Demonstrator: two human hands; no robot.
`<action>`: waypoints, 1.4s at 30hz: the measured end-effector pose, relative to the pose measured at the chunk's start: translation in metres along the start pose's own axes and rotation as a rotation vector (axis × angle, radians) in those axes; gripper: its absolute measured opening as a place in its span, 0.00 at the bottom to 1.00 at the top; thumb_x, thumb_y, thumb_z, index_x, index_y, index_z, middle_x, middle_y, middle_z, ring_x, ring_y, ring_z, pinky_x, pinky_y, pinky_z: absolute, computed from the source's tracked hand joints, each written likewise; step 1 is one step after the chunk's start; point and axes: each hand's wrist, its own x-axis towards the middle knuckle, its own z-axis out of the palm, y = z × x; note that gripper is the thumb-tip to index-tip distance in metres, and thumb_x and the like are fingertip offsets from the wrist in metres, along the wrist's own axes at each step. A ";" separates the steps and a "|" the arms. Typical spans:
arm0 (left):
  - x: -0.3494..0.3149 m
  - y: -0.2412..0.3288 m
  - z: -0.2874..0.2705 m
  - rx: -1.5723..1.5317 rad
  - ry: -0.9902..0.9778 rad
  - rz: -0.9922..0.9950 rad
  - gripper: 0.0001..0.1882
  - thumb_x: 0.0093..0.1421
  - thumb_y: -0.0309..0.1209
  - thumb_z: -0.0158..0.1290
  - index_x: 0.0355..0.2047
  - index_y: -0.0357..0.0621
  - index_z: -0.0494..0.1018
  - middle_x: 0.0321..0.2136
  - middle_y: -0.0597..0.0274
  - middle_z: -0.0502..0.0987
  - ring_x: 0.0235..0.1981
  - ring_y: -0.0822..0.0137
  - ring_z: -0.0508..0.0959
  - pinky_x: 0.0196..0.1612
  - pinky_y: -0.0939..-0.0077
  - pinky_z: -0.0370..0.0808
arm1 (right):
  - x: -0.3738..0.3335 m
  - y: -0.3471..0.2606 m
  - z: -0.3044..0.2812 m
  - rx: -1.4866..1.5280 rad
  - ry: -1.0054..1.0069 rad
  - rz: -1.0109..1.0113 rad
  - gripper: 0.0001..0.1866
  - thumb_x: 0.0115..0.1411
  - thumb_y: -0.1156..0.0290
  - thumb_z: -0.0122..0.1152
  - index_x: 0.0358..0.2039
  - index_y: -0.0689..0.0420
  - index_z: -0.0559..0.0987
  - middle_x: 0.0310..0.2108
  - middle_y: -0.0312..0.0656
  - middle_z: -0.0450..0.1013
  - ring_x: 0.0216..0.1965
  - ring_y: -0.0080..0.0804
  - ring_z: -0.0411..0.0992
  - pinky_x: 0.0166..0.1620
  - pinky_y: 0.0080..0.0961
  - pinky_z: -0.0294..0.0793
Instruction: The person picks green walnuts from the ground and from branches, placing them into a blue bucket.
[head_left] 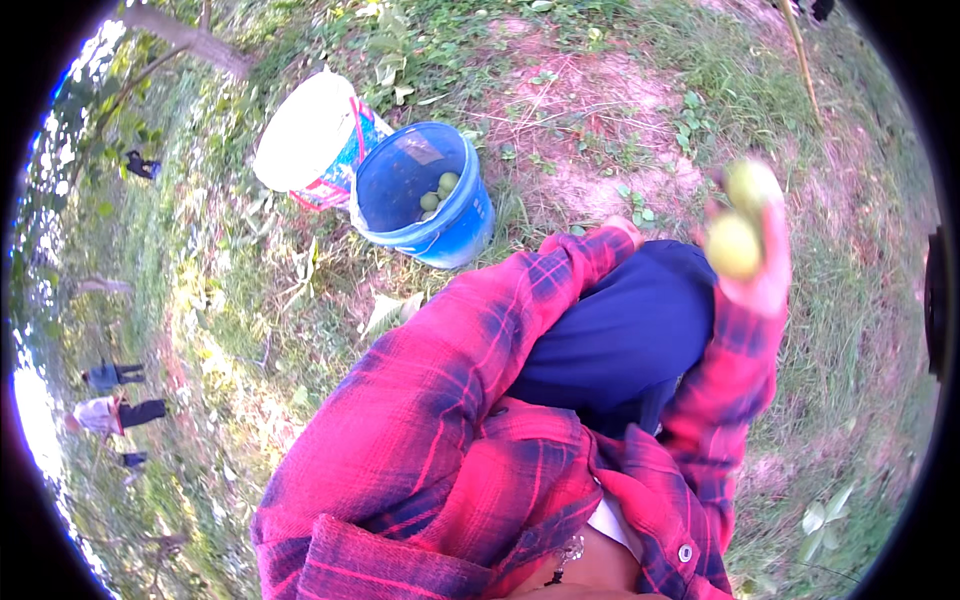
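Observation:
My right hand [768,262] is raised over the grass to the right of my knee, closed around two round yellow-green fruits [733,247]; motion smears it a little. Only a small part of my left hand [624,230] shows, at the end of its plaid sleeve by the far side of my bent knee; its fingers are hidden. Ahead and to the left of that hand, a blue bucket [467,222] leans with its mouth toward me. Several similar green fruits [439,193] lie in it.
A white bucket [283,137] with a blue and pink outside touches the blue one on its left. Grass and weeds surround a patch of bare soil [585,90] ahead. A tree trunk [190,38] rises at upper left. People [110,412] stand far off at left.

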 end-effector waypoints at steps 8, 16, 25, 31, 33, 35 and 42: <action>-0.050 0.022 -0.027 -0.348 -0.199 0.122 0.15 0.47 0.36 0.48 0.35 0.45 0.69 0.27 0.50 0.71 0.31 0.62 0.72 0.36 0.69 0.69 | 0.104 0.128 0.186 -1.022 -0.441 0.341 0.62 0.30 0.38 0.57 0.52 0.62 0.33 0.52 0.56 0.45 0.54 0.44 0.44 0.54 0.33 0.46; -0.172 -0.063 -0.190 -1.107 0.180 -0.399 0.48 0.38 0.59 0.46 0.50 0.36 0.46 0.48 0.40 0.52 0.45 0.44 0.60 0.44 0.51 0.59 | 0.054 -0.029 -0.051 -1.182 0.001 -0.023 0.29 0.47 0.73 0.53 0.50 0.57 0.53 0.46 0.46 0.58 0.43 0.35 0.62 0.41 0.27 0.65; -0.152 -0.165 -0.305 -1.232 0.887 -0.360 0.25 0.47 0.30 0.33 0.44 0.25 0.48 0.42 0.38 0.56 0.43 0.38 0.58 0.38 0.42 0.65 | -0.331 -0.040 -0.233 -0.407 1.638 0.201 0.16 0.42 0.80 0.49 0.35 0.67 0.64 0.29 0.49 0.67 0.31 0.40 0.69 0.31 0.32 0.72; -0.134 -0.143 -0.317 -1.351 0.813 -0.455 0.23 0.48 0.30 0.34 0.45 0.32 0.52 0.43 0.41 0.58 0.44 0.37 0.56 0.40 0.39 0.61 | -0.343 0.081 -0.245 -0.424 1.490 0.507 0.16 0.48 0.77 0.46 0.41 0.62 0.63 0.34 0.48 0.67 0.29 0.36 0.70 0.28 0.26 0.72; -0.120 -0.114 -0.324 -0.909 0.651 -0.382 0.18 0.48 0.27 0.39 0.37 0.26 0.55 0.38 0.38 0.61 0.39 0.40 0.63 0.36 0.48 0.68 | -0.341 0.098 -0.255 -0.667 1.232 0.434 0.17 0.47 0.74 0.50 0.40 0.58 0.65 0.30 0.44 0.68 0.28 0.30 0.68 0.28 0.22 0.70; -0.108 -0.083 -0.332 -0.482 0.535 -0.255 0.14 0.47 0.26 0.41 0.32 0.28 0.57 0.35 0.39 0.64 0.37 0.43 0.65 0.34 0.49 0.69 | -0.342 0.094 -0.250 -0.685 1.149 0.382 0.16 0.47 0.74 0.50 0.39 0.59 0.66 0.30 0.45 0.68 0.26 0.27 0.68 0.27 0.21 0.70; -0.062 0.094 -0.241 -0.468 0.311 -0.050 0.13 0.38 0.27 0.38 0.24 0.28 0.62 0.31 0.44 0.67 0.36 0.45 0.66 0.39 0.46 0.65 | -0.556 0.131 -0.258 -0.612 1.914 0.236 0.14 0.47 0.77 0.47 0.37 0.62 0.65 0.26 0.44 0.68 0.23 0.30 0.69 0.24 0.22 0.70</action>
